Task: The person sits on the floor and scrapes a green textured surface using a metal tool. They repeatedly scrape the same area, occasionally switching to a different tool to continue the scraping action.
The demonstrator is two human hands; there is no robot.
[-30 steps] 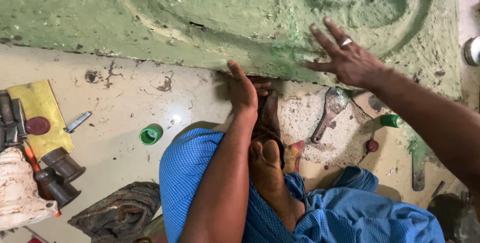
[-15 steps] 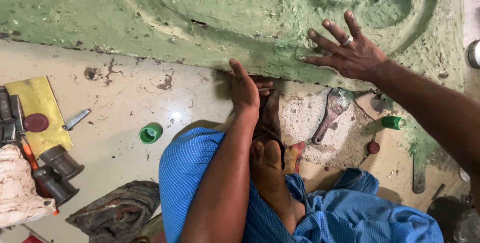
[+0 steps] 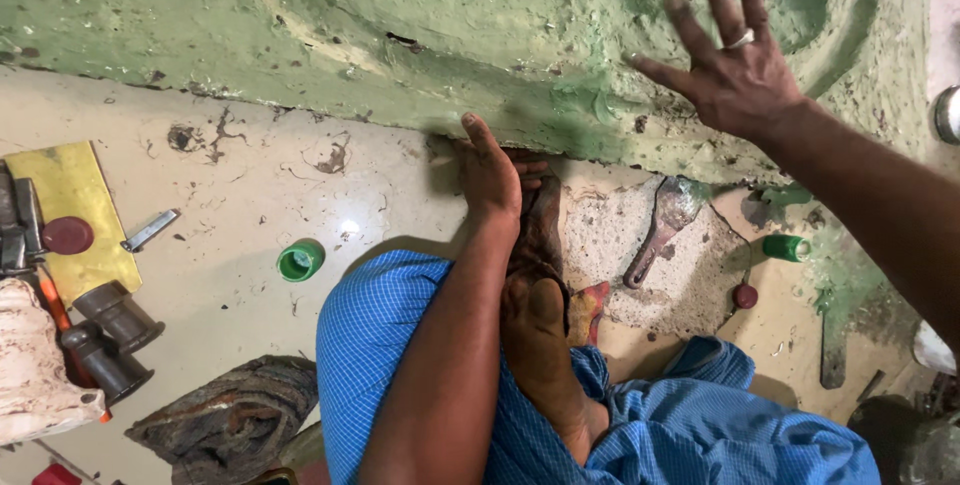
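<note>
- Head view: the right hand (image 3: 735, 70) lay flat on the big green block (image 3: 430, 35), up at 1 o'clock. Its fingers were spread wide, and a ring showed on one of them.
- A second before, that hand sat lower, near the bottom edge of the block. It had slid up and a bit to the right. It looked like the person was feeling or smoothing the rough green face higher up.
- The left hand (image 3: 490, 170) had not moved. It was at the middle, pressed where the bottom edge of the block met the floor (image 3: 240, 215). Its fingers were straight and close together, holding nothing.
- The green block filled the whole top of the picture, from 10 o'clock to 2 o'clock. Its lower edge touched the floor.
- The person's bare foot (image 3: 540, 345) rested on blue cloth (image 3: 390, 345) at 6 o'clock.
- A dirty scraper (image 3: 660, 230) lay on the floor at 3 o'clock, just below the block.
- A small green cap (image 3: 300, 261) lay at 8 o'clock, and a yellow board (image 3: 70, 215) with tools lay at 9 o'clock.
</note>
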